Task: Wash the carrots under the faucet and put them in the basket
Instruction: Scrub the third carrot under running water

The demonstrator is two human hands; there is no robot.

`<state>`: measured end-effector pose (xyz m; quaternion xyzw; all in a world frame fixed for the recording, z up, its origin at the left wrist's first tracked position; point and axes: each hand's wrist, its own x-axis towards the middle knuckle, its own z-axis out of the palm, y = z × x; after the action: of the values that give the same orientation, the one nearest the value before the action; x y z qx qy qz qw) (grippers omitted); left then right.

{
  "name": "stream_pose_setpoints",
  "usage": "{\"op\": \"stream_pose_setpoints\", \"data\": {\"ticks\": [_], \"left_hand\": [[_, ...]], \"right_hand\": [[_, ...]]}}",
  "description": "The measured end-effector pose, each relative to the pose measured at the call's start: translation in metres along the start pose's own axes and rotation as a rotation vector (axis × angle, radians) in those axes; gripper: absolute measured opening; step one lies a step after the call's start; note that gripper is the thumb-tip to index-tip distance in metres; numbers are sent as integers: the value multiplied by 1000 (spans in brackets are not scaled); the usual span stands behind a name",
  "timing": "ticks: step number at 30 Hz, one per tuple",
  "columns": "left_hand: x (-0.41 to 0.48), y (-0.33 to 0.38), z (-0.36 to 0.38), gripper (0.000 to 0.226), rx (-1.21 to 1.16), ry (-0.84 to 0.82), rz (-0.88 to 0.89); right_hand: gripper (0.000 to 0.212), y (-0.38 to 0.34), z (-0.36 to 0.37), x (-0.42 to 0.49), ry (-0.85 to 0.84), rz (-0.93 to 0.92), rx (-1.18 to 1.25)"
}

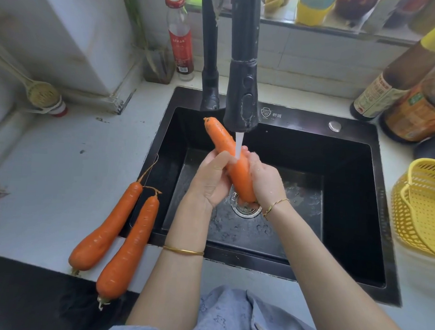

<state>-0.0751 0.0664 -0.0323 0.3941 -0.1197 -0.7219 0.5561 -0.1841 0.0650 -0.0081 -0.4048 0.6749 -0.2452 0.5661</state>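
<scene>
Counter [60, 156]: white, set around a black sink.
Slotted ladle [42, 95]: far left, near counter's back edge, bowl resting on a small red-and-white jar.
Waiting carrot, outer [107, 224]: flat on counter at sink's front-left corner, thin tip toward the back, thick end near counter's front edge.
Waiting carrot, inner [128, 251]: just beside the outer one on its right, roughly parallel, thick end past counter's front edge.
Red-capped bottle [180, 36]: upright at counter's back edge, left of faucet.
Faucet [241, 90]: black, spray head over sink's back half, water stream [238, 145] running.
Left hand [210, 182]: curled round held carrot from the left, thumb across its front.
Held carrot [236, 173]: over sink, tilted, top end up-left beside spray head, lower end over drain [245, 208]; stream landing on its middle.
Right hand [268, 182]: wrapped round lower half of same carrot from the right, wet.
Sink [348, 197]: droplets on floor.
Sauce bottles [392, 80]: grouped at counter's back-right corner.
Basket [425, 208]: yellow, perforated, on counter's right edge just beside sink, partly out of view; contents not discernible.
</scene>
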Motion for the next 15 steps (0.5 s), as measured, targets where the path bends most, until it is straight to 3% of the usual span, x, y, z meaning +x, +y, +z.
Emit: {"op": "stream_pose_setpoints", "data": {"ticks": [15], "left_hand": [[-4,4,-8,56,48,-65,-28]], "right_hand": [[49,-1,-4,0,-49,35,40]]}}
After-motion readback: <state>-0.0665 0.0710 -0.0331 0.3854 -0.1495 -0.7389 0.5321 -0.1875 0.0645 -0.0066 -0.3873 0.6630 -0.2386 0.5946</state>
